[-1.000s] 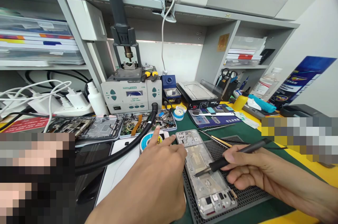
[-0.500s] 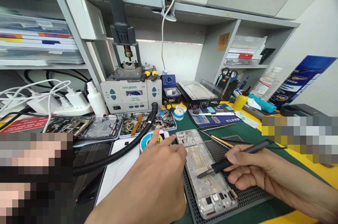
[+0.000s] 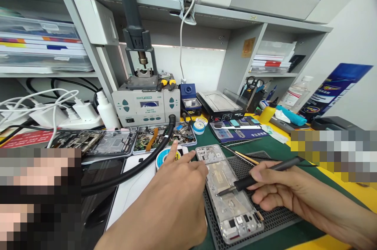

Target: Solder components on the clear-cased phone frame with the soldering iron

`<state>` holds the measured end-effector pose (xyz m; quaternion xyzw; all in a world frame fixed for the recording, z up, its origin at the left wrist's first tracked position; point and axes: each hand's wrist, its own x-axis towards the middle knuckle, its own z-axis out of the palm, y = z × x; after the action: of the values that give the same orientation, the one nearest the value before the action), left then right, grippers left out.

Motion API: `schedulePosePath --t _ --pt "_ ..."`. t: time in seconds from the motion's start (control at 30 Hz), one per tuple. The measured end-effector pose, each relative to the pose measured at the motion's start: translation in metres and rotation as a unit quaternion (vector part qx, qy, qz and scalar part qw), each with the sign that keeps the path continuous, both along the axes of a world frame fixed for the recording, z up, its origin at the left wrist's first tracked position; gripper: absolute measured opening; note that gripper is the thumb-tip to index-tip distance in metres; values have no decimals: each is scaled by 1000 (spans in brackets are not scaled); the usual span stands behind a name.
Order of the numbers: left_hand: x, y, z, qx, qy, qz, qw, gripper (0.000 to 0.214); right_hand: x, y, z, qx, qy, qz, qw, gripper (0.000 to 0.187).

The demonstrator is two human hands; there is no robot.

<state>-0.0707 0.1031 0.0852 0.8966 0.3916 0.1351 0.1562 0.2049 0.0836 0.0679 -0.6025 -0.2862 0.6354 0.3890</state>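
An opened silver phone frame point(image 3: 228, 199) lies lengthwise on a black ribbed mat point(image 3: 277, 218). My left hand point(image 3: 173, 199) rests at the frame's left edge, index finger stretched forward, the other fingers curled against the frame's side. My right hand point(image 3: 279, 191) is closed round a black soldering iron point(image 3: 259, 175), held like a pen. Its metal tip touches the middle of the frame's inner plate. A black cord runs back from the iron to the right.
A grey rework station point(image 3: 146, 105) stands behind, with its thick black hose point(image 3: 141, 159) crossing the bench. Trays of phone parts point(image 3: 163, 136), a solder reel point(image 3: 165, 155), tweezers point(image 3: 241, 155), a hot plate point(image 3: 220, 105) and a yellow bottle point(image 3: 267, 114) surround the mat. Shelves rise overhead.
The iron's tip has shifted a little along the frame's plate and back. My left hand has stayed where it was.
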Motion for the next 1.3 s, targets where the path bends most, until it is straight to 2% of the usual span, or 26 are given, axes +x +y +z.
schedulePosePath --t 1.3 --pt "1 -1 4 4 9 7 1000 18 -2 -4 -1 15 0 -11 1000 23"
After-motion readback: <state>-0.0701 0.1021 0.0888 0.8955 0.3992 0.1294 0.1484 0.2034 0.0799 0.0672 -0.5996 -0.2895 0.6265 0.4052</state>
